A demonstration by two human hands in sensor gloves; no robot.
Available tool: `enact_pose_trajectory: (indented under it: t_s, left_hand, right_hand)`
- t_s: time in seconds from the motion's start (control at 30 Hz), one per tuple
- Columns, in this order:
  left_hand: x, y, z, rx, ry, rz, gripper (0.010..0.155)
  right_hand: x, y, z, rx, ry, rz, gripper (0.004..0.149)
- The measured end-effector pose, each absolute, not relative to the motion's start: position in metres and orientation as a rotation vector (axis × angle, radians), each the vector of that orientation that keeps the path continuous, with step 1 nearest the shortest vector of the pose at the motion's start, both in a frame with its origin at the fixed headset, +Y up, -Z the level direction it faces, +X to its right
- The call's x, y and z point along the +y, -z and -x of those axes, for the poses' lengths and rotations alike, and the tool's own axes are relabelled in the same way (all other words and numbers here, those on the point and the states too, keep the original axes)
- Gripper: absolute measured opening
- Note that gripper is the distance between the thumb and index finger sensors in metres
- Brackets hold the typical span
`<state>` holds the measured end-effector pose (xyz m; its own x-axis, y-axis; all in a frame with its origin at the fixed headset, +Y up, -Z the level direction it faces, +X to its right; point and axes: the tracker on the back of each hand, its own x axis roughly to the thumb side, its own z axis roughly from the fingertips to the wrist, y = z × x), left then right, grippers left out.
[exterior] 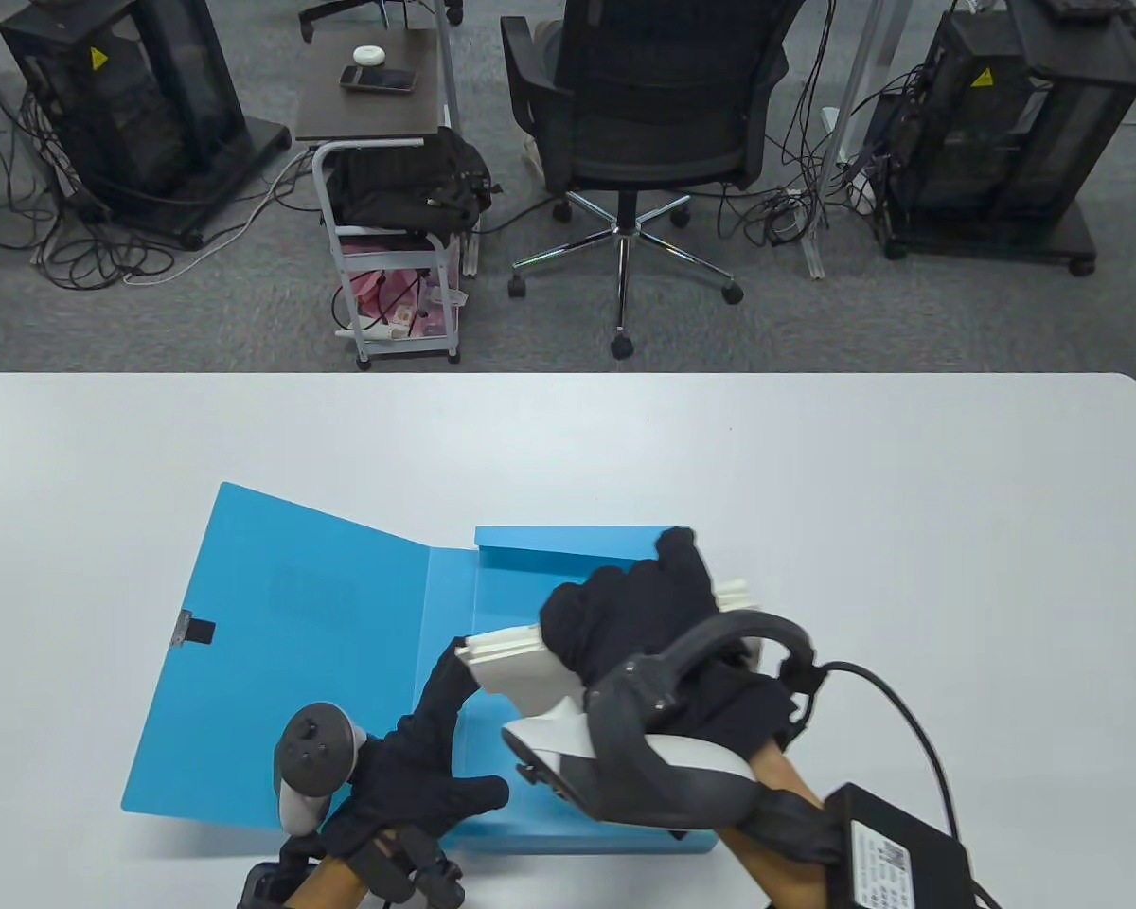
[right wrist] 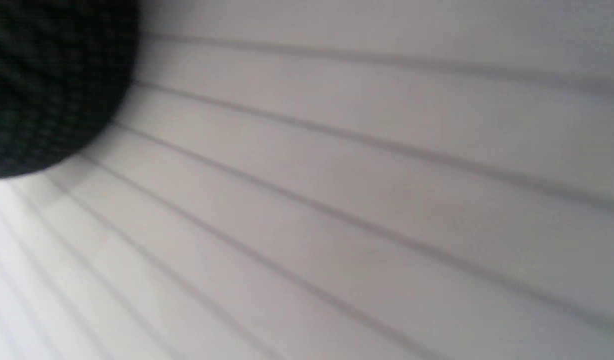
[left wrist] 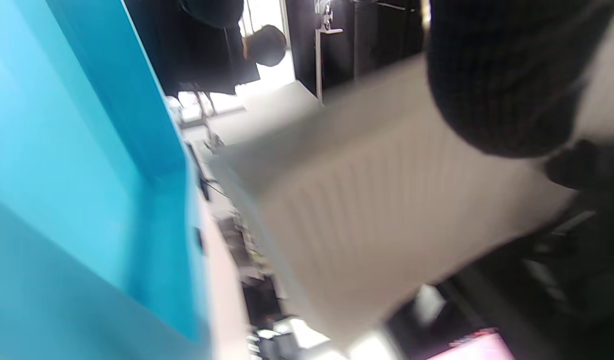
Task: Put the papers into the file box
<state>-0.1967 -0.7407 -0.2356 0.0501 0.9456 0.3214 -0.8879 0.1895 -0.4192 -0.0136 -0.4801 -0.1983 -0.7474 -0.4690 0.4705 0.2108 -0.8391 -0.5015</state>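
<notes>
I see my right hand (exterior: 644, 606) gripping the paper stack (exterior: 506, 649) over the open blue file box (exterior: 341, 606) on the tabletop (exterior: 909, 492); my left hand (exterior: 417, 767), fingers spread, touches the stack's corner.

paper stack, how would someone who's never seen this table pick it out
On the white table lies an open blue file box. Above its tray, the right hand grips the paper stack: the only white bundle there, its edges layered.

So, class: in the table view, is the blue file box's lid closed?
No: the file box lies open, its lid folded out flat to the left.
</notes>
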Motion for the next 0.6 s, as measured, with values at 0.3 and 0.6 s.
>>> enact_pose_trajectory:
  t_s: [0.3, 0.6]
  left_hand:
    - [-0.749, 0.248, 0.225, -0.426, -1.684, 0.032, 0.057]
    - [-0.731, 0.254, 0.265, -0.244, -1.645, -0.016, 0.057]
  right_hand:
    - [-0.492, 0.242, 0.073, 0.624, 2.632, 0.841, 0.085]
    - [-0.520, 0.249, -0.013, 0.673, 2.702, 0.637, 0.084]
